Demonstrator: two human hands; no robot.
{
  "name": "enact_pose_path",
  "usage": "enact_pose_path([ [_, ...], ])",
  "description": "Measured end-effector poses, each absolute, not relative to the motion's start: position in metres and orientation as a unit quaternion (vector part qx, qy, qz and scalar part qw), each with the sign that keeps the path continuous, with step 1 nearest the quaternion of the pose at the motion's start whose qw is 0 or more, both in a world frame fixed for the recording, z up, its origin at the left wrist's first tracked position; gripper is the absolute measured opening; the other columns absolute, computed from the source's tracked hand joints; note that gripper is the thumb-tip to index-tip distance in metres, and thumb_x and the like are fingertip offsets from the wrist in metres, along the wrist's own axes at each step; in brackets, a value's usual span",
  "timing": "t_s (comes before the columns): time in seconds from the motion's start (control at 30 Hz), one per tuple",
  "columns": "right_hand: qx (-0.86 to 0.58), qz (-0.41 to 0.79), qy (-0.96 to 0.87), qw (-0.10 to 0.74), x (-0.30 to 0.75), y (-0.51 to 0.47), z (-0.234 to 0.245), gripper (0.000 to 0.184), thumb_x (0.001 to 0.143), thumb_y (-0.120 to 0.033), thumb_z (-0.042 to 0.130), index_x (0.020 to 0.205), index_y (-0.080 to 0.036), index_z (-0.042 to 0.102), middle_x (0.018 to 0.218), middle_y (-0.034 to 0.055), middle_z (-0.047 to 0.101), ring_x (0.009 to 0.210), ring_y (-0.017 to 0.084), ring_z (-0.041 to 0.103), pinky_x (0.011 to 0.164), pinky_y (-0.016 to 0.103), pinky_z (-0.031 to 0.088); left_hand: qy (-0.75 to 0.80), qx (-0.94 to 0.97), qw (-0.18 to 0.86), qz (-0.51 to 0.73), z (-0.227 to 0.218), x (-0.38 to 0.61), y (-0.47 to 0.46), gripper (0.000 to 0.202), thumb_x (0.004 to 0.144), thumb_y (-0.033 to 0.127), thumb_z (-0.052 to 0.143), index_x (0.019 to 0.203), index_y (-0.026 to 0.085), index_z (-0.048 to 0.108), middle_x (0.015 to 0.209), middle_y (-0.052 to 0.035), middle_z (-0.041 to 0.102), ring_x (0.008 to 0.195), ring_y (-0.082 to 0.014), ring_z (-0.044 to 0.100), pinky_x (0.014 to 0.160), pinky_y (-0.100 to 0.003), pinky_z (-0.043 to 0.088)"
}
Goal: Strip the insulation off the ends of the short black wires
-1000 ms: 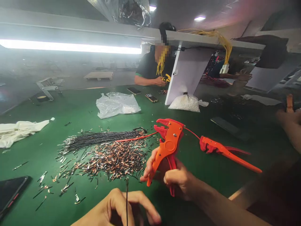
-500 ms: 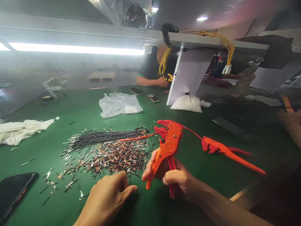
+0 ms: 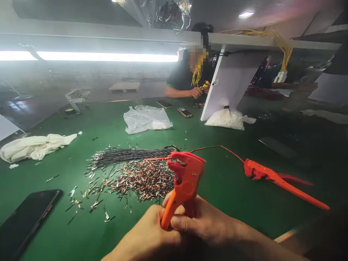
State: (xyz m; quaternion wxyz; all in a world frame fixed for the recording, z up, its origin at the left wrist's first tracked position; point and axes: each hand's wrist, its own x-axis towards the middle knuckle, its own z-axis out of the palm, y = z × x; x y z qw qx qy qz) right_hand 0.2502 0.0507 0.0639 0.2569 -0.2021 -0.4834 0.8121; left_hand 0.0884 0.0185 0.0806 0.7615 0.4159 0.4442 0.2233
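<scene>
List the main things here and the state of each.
Held wire stripper: in right hand, jaws parted
Second wire stripper: lying unheld
Black wires: bundled
Wire clippings: heaped, some scattered
Nearest phone: flat, screen dark
Phone by divider: apparently lit
Cloth: crumpled
Plastic bag: wrinkled
White bag: filled
Tube light: lit

Panel (image 3: 236,78), pale lilac w/ white edge, stands on green desk (image 3: 223,177), top meeting a long white shelf (image 3: 255,38). L of panel, under shelf: tube light (image 3: 108,57), v. bright, that side hazy. Far L of panel, past desk: grey floor (image 3: 23,105) w/ blurry reflections; flat pale pallet-like platform (image 3: 125,86) closer to panel. Above panel, slightly R: rect. ceiling light (image 3: 246,14) in dim grey ceiling (image 3: 217,11). Well R of panel: 2nd pale partition (image 3: 330,88), bkgd there too dark to make out.
</scene>
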Motion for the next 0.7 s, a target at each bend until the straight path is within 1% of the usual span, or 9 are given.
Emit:
enact_pose_path([
  [0.07, -0.203, 0.829, -0.474, 0.216, 0.251, 0.053, 0.063, 0.055, 0.073, -0.058, 0.075, 0.104, -0.015, 0.060, 0.064, -0.0029, 0.057, 0.045, 0.006, 0.045, 0.047, 0.019, 0.040, 0.411, 0.352, 0.807, 0.236, 0.081, 0.091, 0.017, 0.019, 0.062, 0.026, 0.075, 0.065, 0.012, 0.064, 0.059, 0.0005, 0.058, 0.054, -0.0097, 0.050, 0.055, -0.022, 0.037],
  [0.13, -0.215, 0.841, -0.455, 0.201, 0.252, 0.052, 0.063, 0.065, 0.069, -0.068, 0.073, 0.105, -0.017, 0.055, 0.055, -0.0060, 0.054, 0.037, 0.005, 0.040, 0.038, 0.016, 0.036, 0.357, 0.270, 0.853, 0.269, 0.082, 0.097, 0.015, 0.020, 0.061, 0.028, 0.075, 0.067, 0.011, 0.065, 0.062, -0.0032, 0.062, 0.058, -0.0133, 0.057, 0.064, -0.028, 0.046],
  [0.2, -0.245, 0.837, -0.435, 0.225, 0.251, 0.050, 0.063, 0.067, 0.069, -0.076, 0.065, 0.101, -0.019, 0.051, 0.051, -0.0084, 0.050, 0.033, 0.003, 0.036, 0.033, 0.014, 0.032, 0.311, 0.218, 0.875, 0.300, 0.082, 0.102, 0.016, 0.019, 0.061, 0.026, 0.075, 0.069, 0.011, 0.065, 0.063, -0.0040, 0.062, 0.062, -0.0152, 0.060, 0.071, -0.032, 0.049],
  [0.27, -0.283, 0.824, -0.419, 0.255, 0.249, 0.048, 0.064, 0.066, 0.073, -0.082, 0.053, 0.089, -0.018, 0.050, 0.045, -0.0095, 0.045, 0.029, 0.003, 0.030, 0.030, 0.013, 0.027, 0.301, 0.219, 0.875, 0.310, 0.079, 0.106, 0.017, 0.016, 0.058, 0.021, 0.074, 0.065, 0.013, 0.063, 0.058, -0.0014, 0.058, 0.061, -0.0142, 0.059, 0.069, -0.030, 0.049],
  [0.3, -0.296, 0.820, -0.411, 0.264, 0.248, 0.047, 0.064, 0.065, 0.074, -0.084, 0.050, 0.083, -0.019, 0.049, 0.041, -0.0097, 0.043, 0.028, 0.002, 0.027, 0.028, 0.013, 0.024, 0.305, 0.231, 0.870, 0.311, 0.076, 0.107, 0.018, 0.015, 0.058, 0.021, 0.074, 0.062, 0.013, 0.062, 0.055, -0.0006, 0.056, 0.059, -0.0137, 0.058, 0.066, -0.029, 0.048],
  [0.37, -0.302, 0.826, -0.393, 0.270, 0.247, 0.048, 0.064, 0.064, 0.075, -0.084, 0.049, 0.071, -0.020, 0.045, 0.035, -0.0106, 0.038, 0.025, 0.002, 0.021, 0.026, 0.014, 0.021, 0.315, 0.251, 0.859, 0.316, 0.069, 0.109, 0.020, 0.014, 0.059, 0.022, 0.073, 0.059, 0.015, 0.060, 0.055, -0.0007, 0.056, 0.058, -0.0139, 0.056, 0.063, -0.028, 0.048],
  [0.5, -0.265, 0.843, -0.386, 0.265, 0.246, 0.048, 0.060, 0.063, 0.077, -0.079, 0.053, 0.057, -0.021, 0.039, 0.030, -0.0108, 0.032, 0.023, 0.003, 0.020, 0.025, 0.015, 0.020, 0.361, 0.282, 0.829, 0.322, 0.055, 0.110, 0.019, 0.017, 0.058, 0.022, 0.074, 0.068, 0.013, 0.064, 0.064, -0.0027, 0.059, 0.063, -0.0143, 0.056, 0.064, -0.028, 0.048],
  [0.6, -0.259, 0.840, -0.391, 0.274, 0.244, 0.045, 0.057, 0.063, 0.079, -0.077, 0.052, 0.054, -0.021, 0.038, 0.028, -0.0113, 0.029, 0.022, 0.002, 0.020, 0.027, 0.015, 0.022, 0.387, 0.297, 0.819, 0.301, 0.053, 0.109, 0.018, 0.018, 0.058, 0.020, 0.076, 0.068, 0.012, 0.063, 0.064, -0.0019, 0.057, 0.062, -0.0131, 0.055, 0.063, -0.026, 0.047],
  [0.7, -0.281, 0.835, -0.382, 0.278, 0.245, 0.041, 0.055, 0.061, 0.079, -0.076, 0.054, 0.058, -0.021, 0.039, 0.030, -0.0131, 0.028, 0.023, 0.002, 0.018, 0.027, 0.015, 0.022, 0.390, 0.301, 0.822, 0.287, 0.060, 0.106, 0.017, 0.013, 0.060, 0.018, 0.073, 0.065, 0.012, 0.061, 0.061, -0.0005, 0.055, 0.059, -0.0108, 0.052, 0.059, -0.023, 0.045],
])
